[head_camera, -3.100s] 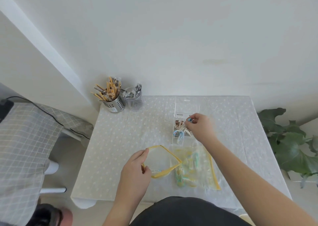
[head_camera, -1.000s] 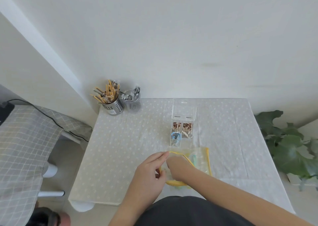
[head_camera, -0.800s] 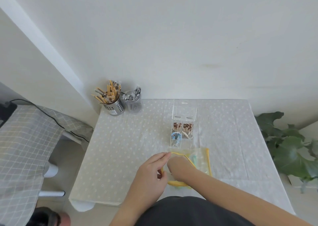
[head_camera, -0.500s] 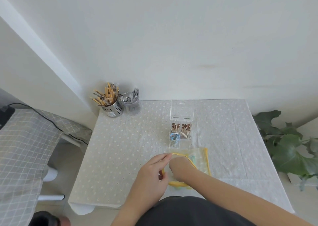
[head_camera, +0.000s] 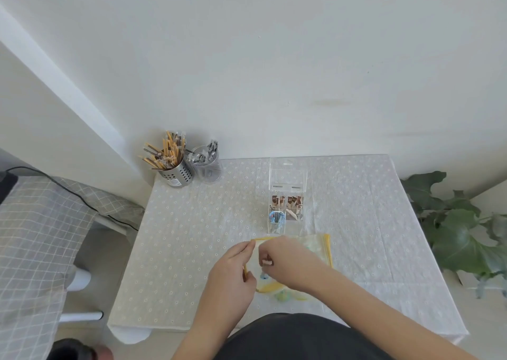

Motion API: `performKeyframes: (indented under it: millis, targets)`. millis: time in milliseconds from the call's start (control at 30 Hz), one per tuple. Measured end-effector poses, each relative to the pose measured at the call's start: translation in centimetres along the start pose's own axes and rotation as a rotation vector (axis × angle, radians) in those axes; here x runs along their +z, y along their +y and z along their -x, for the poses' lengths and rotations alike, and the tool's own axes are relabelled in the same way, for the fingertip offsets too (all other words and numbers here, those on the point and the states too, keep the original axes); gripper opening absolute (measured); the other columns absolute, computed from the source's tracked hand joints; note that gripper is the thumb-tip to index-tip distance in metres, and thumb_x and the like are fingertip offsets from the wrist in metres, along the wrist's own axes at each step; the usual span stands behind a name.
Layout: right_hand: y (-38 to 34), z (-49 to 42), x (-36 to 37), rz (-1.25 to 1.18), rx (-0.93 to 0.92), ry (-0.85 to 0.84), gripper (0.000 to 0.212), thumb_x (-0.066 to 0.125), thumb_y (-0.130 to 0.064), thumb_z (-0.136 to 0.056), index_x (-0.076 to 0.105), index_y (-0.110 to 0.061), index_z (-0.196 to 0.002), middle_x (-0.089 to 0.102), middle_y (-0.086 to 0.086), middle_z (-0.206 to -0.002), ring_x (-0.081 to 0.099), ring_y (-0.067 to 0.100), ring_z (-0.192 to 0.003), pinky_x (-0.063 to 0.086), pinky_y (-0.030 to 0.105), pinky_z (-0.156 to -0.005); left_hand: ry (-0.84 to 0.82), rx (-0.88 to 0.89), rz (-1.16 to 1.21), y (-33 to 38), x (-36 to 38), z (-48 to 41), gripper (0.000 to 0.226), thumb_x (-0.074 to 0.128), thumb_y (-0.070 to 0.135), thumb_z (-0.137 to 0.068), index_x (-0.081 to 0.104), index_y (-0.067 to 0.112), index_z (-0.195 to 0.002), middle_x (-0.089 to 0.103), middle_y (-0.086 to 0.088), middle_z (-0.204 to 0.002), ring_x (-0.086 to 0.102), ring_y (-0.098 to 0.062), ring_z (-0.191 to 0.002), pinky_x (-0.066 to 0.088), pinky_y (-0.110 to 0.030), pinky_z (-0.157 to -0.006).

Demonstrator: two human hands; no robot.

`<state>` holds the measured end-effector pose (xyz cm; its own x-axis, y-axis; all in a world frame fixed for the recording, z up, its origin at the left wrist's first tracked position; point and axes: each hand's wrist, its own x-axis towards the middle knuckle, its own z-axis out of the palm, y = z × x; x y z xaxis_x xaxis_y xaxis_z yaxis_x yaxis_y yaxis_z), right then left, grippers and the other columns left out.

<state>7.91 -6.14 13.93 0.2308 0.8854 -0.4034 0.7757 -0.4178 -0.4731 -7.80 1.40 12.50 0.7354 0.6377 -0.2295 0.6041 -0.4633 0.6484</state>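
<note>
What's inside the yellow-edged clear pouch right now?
The left hand pinches the mouth of the pouch, and the right hand is curled over the opening. A small blue piece shows inside; the hands cover the rest.

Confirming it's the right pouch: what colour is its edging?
Yellow, on the clear pouch; head view.

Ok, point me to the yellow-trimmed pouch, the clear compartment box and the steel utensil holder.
yellow-trimmed pouch (head_camera: 315,246): head view, clear upper right corner beside the trim.
clear compartment box (head_camera: 287,177): head view, its opened lid.
steel utensil holder (head_camera: 178,174): head view, perforated side wall.
</note>
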Motion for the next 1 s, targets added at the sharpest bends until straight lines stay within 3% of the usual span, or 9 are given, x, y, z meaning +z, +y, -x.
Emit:
performKeyframes:
  millis: [133, 200, 300, 433, 533, 667, 867, 933, 1000]
  targets:
    - [1.9, 1.7, -3.0, -0.391, 0.051, 0.179, 0.008, 0.07, -0.026, -0.089, 0.078, -0.026, -0.09, 0.065, -0.013, -0.077, 0.061, 0.001, -0.068, 0.049, 0.018, -0.067, 0.068, -0.116, -0.016, -0.5, -0.8, 0.0, 0.069, 0.057, -0.001, -0.092, 0.052, 0.025, -0.155, 0.051, 0.023, -0.151, 0.065, -0.012, -0.115, 0.043, -0.016, -0.105]
    - [3.7, 1.7, -4.1, -0.595, 0.107, 0.249, 0.004, 0.075, -0.024, -0.086, 0.078, -0.025, -0.085, 0.064, -0.013, -0.066, 0.064, 0.006, -0.062, 0.051, 0.026, -0.064, 0.096, -0.17, -0.024, -1.1, -1.1, 0.0, 0.069, 0.058, 0.002, -0.092, 0.051, 0.025, -0.156, 0.051, 0.022, -0.153, 0.066, -0.014, -0.116, 0.045, -0.022, -0.11]
    - [6.3, 0.7, -4.9, -0.746, 0.207, 0.392, 0.004, 0.077, -0.018, -0.085, 0.079, -0.021, -0.085, 0.077, 0.0, -0.071, 0.076, 0.016, -0.071, 0.057, 0.034, -0.067, 0.107, -0.226, -0.029, -1.8, -1.7, 0.1, 0.068, 0.058, 0.004, -0.094, 0.048, 0.026, -0.158, 0.049, 0.019, -0.156, 0.066, -0.02, -0.12, 0.049, -0.033, -0.114]
    - [9.3, -3.0, -3.7, -0.622, 0.324, 0.499, 0.009, 0.073, -0.02, -0.086, 0.077, -0.024, -0.08, 0.07, 0.008, -0.066, 0.056, 0.011, -0.05, 0.042, 0.026, -0.051, 0.103, -0.248, -0.026, -2.0, -2.1, 0.1, 0.068, 0.059, 0.004, -0.094, 0.049, 0.026, -0.158, 0.049, 0.019, -0.155, 0.067, -0.017, -0.114, 0.048, -0.029, -0.112]
    - [10.5, -6.4, -2.2, -0.525, 0.391, 0.476, 0.013, 0.068, -0.016, -0.088, 0.075, -0.014, -0.077, 0.057, 0.0, -0.055, 0.046, 0.01, -0.043, 0.034, 0.018, -0.04, 0.081, -0.261, -0.031, -2.0, -2.2, 0.2, 0.068, 0.058, 0.004, -0.095, 0.048, 0.028, -0.158, 0.048, 0.021, -0.154, 0.067, -0.016, -0.113, 0.046, -0.022, -0.109]
    - [11.3, -9.9, 0.2, -0.451, 0.457, 0.437, 0.023, 0.063, -0.011, -0.086, 0.062, 0.003, -0.068, 0.047, 0.0, -0.052, 0.04, 0.015, -0.045, 0.032, 0.022, -0.045, 0.07, -0.277, -0.02, -1.9, -2.5, 0.4, 0.068, 0.058, 0.004, -0.096, 0.047, 0.029, -0.158, 0.047, 0.029, -0.145, 0.066, -0.01, -0.103, 0.04, -0.013, -0.1]
    - [11.4, -13.0, 2.3, -0.307, 0.464, 0.324, 0.04, 0.059, -0.008, -0.082, 0.036, -0.017, -0.051, 0.031, 0.0, -0.049, 0.032, 0.021, -0.048, 0.027, 0.028, -0.051, 0.055, -0.283, -0.016, -2.8, -2.8, 0.5, 0.069, 0.057, 0.003, -0.094, 0.048, 0.029, -0.157, 0.045, 0.035, -0.135, 0.065, -0.011, -0.11, 0.04, -0.011, -0.099]
    - [11.2, -13.4, 2.6, -0.228, 0.508, 0.289, 0.037, 0.063, -0.017, -0.086, 0.049, -0.017, -0.053, 0.039, -0.003, -0.046, 0.043, 0.021, -0.045, 0.033, 0.026, -0.047, 0.057, -0.28, -0.003, -3.1, -2.8, 0.5, 0.069, 0.057, 0.003, -0.094, 0.049, 0.029, -0.157, 0.044, 0.036, -0.133, 0.064, -0.011, -0.111, 0.039, -0.01, -0.099]
    - [11.0, -13.6, 2.8, -0.161, 0.546, 0.252, 0.021, 0.064, -0.024, -0.089, 0.069, -0.019, -0.069, 0.058, -0.003, -0.054, 0.06, 0.019, -0.053, 0.047, 0.027, -0.05, 0.062, -0.278, 0.009, -3.4, -2.7, 0.5, 0.068, 0.058, 0.003, -0.094, 0.05, 0.028, -0.157, 0.045, 0.035, -0.135, 0.064, -0.011, -0.115, 0.04, -0.012, -0.103]
